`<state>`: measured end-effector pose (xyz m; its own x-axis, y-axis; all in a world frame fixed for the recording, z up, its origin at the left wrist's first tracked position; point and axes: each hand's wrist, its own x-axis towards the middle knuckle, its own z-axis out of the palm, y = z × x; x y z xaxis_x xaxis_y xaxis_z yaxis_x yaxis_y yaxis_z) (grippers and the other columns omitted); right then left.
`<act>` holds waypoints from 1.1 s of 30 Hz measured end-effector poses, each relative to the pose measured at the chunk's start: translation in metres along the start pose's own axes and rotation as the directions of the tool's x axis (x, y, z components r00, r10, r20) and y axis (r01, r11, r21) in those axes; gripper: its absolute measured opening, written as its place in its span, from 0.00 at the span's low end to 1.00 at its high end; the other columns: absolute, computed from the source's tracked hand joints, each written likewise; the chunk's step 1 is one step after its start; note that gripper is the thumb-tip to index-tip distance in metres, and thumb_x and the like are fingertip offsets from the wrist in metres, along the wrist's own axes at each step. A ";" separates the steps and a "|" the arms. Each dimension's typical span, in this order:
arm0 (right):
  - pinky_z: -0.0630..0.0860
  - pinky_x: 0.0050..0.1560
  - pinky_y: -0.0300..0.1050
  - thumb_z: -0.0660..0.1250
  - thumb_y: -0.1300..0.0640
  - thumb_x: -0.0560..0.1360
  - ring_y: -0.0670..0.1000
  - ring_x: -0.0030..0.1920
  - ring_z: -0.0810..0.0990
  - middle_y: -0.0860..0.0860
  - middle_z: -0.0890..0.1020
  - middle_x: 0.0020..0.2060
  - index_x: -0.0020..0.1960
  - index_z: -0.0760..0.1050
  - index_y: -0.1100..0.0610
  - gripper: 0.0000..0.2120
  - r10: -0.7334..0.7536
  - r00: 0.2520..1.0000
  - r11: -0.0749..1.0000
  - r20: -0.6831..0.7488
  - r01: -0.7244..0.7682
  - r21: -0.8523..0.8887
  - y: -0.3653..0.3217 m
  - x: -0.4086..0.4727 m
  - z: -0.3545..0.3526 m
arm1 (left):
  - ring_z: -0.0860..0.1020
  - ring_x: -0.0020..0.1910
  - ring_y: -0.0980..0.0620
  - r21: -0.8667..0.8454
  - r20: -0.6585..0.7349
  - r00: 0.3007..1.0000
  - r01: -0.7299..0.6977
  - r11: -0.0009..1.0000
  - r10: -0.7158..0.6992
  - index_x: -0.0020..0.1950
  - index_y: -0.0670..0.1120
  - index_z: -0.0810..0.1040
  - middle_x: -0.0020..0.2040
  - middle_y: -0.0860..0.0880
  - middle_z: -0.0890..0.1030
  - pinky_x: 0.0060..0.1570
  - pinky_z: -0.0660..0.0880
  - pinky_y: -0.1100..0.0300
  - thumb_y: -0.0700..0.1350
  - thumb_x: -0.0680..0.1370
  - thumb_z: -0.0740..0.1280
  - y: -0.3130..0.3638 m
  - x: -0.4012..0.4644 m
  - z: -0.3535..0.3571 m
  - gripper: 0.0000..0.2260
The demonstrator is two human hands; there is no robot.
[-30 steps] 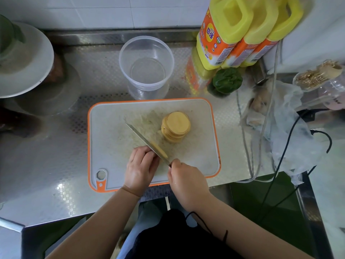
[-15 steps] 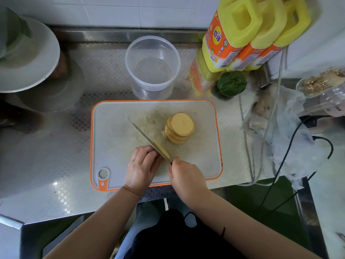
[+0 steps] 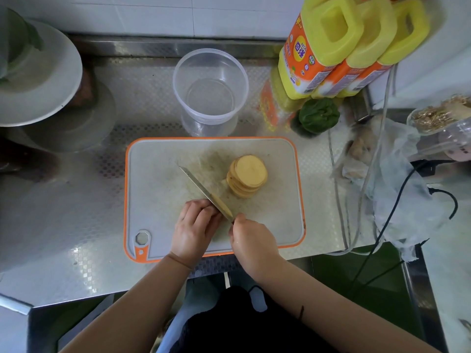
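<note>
A white cutting board (image 3: pixel 158 189) with an orange rim lies on the steel counter. On it sits a stack of round yellow potato slices (image 3: pixel 247 176). My right hand (image 3: pixel 252 243) grips the handle of a knife (image 3: pixel 201 191) whose blade points up and left. A yellow slice (image 3: pixel 222 204) clings to the right face of the blade. My left hand (image 3: pixel 195 228) has its fingers curled over a piece of potato on the left side of the blade; that piece is hidden under the fingers.
A clear plastic tub (image 3: pixel 210 87) stands just behind the board. Yellow bottles (image 3: pixel 339 44) and a green pepper (image 3: pixel 318 115) are at the back right. Cables and a plastic bag (image 3: pixel 397 189) lie to the right. A white bowl (image 3: pixel 33 80) sits at the left.
The hands and knife hold nearly the same place on the board. The view has shifted slightly.
</note>
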<state>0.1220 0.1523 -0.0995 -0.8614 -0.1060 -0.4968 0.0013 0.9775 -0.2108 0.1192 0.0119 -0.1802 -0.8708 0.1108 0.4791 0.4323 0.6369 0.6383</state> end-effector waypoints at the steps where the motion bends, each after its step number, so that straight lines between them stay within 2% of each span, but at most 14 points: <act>1: 0.66 0.37 0.44 0.58 0.60 0.80 0.56 0.45 0.81 0.54 0.81 0.43 0.53 0.71 0.59 0.05 0.021 1.000 1.000 0.019 -0.021 0.009 0.001 0.002 0.001 | 0.75 0.45 0.45 0.003 0.012 1.000 -0.009 1.000 0.009 0.51 0.43 0.75 0.49 0.44 0.77 0.53 0.70 0.62 0.41 0.81 0.67 0.001 0.000 0.000 0.03; 5: 0.66 0.39 0.44 0.58 0.60 0.80 0.57 0.47 0.80 0.55 0.81 0.45 0.53 0.71 0.59 0.05 0.054 0.997 0.997 0.053 -0.056 0.047 0.005 0.008 0.004 | 0.76 0.45 0.45 0.024 0.020 1.000 -0.025 0.999 0.025 0.53 0.44 0.74 0.50 0.45 0.77 0.51 0.71 0.59 0.41 0.81 0.66 0.003 -0.001 0.000 0.03; 9: 0.66 0.41 0.44 0.58 0.58 0.81 0.57 0.49 0.80 0.55 0.81 0.47 0.55 0.71 0.59 0.07 0.036 0.998 0.998 0.052 -0.038 0.054 0.009 0.008 0.002 | 0.74 0.47 0.46 0.087 0.016 0.999 -0.039 0.995 0.037 0.63 0.44 0.73 0.52 0.47 0.74 0.49 0.72 0.57 0.43 0.82 0.64 0.007 0.000 0.000 0.11; 11: 0.66 0.41 0.43 0.57 0.56 0.81 0.56 0.49 0.80 0.55 0.81 0.48 0.56 0.71 0.59 0.08 -0.004 0.999 1.000 0.052 0.003 0.024 0.012 0.010 -0.001 | 0.73 0.46 0.47 0.106 0.024 0.999 -0.048 0.993 0.046 0.65 0.45 0.74 0.52 0.48 0.73 0.50 0.72 0.58 0.44 0.83 0.63 0.007 0.000 -0.001 0.11; 15: 0.70 0.42 0.46 0.50 0.41 0.81 0.56 0.47 0.80 0.55 0.79 0.46 0.56 0.70 0.60 0.23 -0.091 0.986 0.994 0.137 0.082 0.068 0.015 0.007 -0.014 | 0.74 0.46 0.47 0.111 0.027 0.999 -0.048 0.993 0.046 0.64 0.46 0.75 0.51 0.47 0.74 0.50 0.72 0.59 0.45 0.84 0.62 0.004 0.001 -0.002 0.10; 17: 0.72 0.45 0.47 0.46 0.40 0.81 0.55 0.47 0.79 0.55 0.79 0.46 0.55 0.72 0.59 0.25 -0.069 0.986 0.985 0.153 0.043 0.169 0.020 0.007 -0.022 | 0.74 0.45 0.47 0.113 0.024 0.999 -0.038 0.993 0.035 0.64 0.46 0.76 0.51 0.48 0.74 0.50 0.72 0.59 0.45 0.84 0.63 0.005 0.001 -0.001 0.10; 19: 0.72 0.46 0.47 0.48 0.43 0.82 0.54 0.47 0.79 0.54 0.79 0.46 0.55 0.73 0.57 0.22 -0.038 0.993 0.972 0.114 0.010 0.233 0.027 0.011 -0.027 | 0.73 0.46 0.47 0.113 0.022 0.999 -0.029 0.993 0.026 0.64 0.46 0.76 0.51 0.48 0.73 0.50 0.71 0.59 0.44 0.83 0.63 0.006 0.000 0.000 0.10; 21: 0.74 0.49 0.47 0.53 0.45 0.82 0.53 0.50 0.79 0.52 0.80 0.49 0.59 0.73 0.55 0.17 -0.048 0.995 0.956 0.092 0.019 0.291 0.032 0.018 -0.028 | 0.73 0.46 0.47 0.116 0.012 1.000 -0.018 0.993 0.017 0.64 0.46 0.76 0.51 0.48 0.73 0.50 0.72 0.58 0.44 0.83 0.63 0.008 0.000 0.001 0.10; 23: 0.75 0.54 0.47 0.58 0.45 0.80 0.52 0.55 0.78 0.51 0.80 0.55 0.64 0.72 0.54 0.17 -0.083 0.993 0.941 0.083 0.051 0.336 0.034 0.025 -0.027 | 0.73 0.46 0.47 0.110 0.003 1.000 -0.013 0.994 0.013 0.63 0.45 0.76 0.51 0.48 0.73 0.50 0.72 0.58 0.44 0.83 0.63 0.010 0.001 0.003 0.10; 25: 0.75 0.54 0.47 0.60 0.45 0.79 0.51 0.56 0.78 0.50 0.80 0.56 0.65 0.72 0.54 0.19 -0.109 0.993 0.944 0.039 0.091 0.317 0.034 0.029 -0.028 | 0.73 0.46 0.47 0.099 0.003 1.000 -0.011 0.995 0.010 0.63 0.45 0.76 0.51 0.47 0.73 0.50 0.71 0.58 0.44 0.84 0.62 0.011 0.003 0.003 0.10; 28: 0.76 0.47 0.47 0.59 0.46 0.80 0.52 0.49 0.80 0.51 0.82 0.49 0.62 0.74 0.55 0.17 -0.138 0.988 0.951 -0.064 0.150 0.271 0.033 0.031 -0.028 | 0.73 0.46 0.46 0.099 0.006 1.000 -0.015 0.995 0.014 0.63 0.45 0.76 0.51 0.47 0.73 0.50 0.71 0.58 0.44 0.84 0.63 0.010 0.003 0.003 0.09; 33: 0.76 0.41 0.49 0.61 0.50 0.79 0.53 0.41 0.80 0.51 0.82 0.42 0.54 0.76 0.56 0.11 -0.043 0.985 0.954 -0.168 0.091 0.285 0.028 0.031 -0.025 | 0.73 0.46 0.47 0.113 0.001 1.000 -0.011 0.994 0.011 0.63 0.45 0.76 0.51 0.47 0.73 0.51 0.71 0.60 0.44 0.83 0.63 0.011 0.003 0.004 0.09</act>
<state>0.0825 0.1809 -0.1003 -0.9337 -0.1163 -0.3386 0.0680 0.8710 -0.4865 0.1206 0.0220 -0.1743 -0.8663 0.1188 0.4852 0.4125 0.7178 0.5609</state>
